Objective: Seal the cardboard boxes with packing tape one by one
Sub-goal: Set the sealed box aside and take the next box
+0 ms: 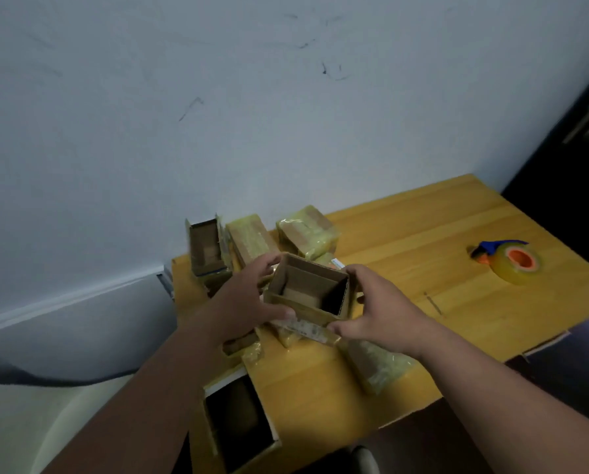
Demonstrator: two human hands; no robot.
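Left hand [248,295] and right hand [378,309] grasping open cardboard box [308,290] from both sides, above wooden table [423,234]; tape dispenser [512,260] well apart at right; taped boxes [306,232] behind

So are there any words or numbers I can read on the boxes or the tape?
None can be read.
White label on the open box held by both hands: dark print, too blurred to read.
Tape roll: no words show.
Wall: only scribble marks, no letters.

Open box [308,290] between both hands, tape roll [512,263] far right on table [406,241]
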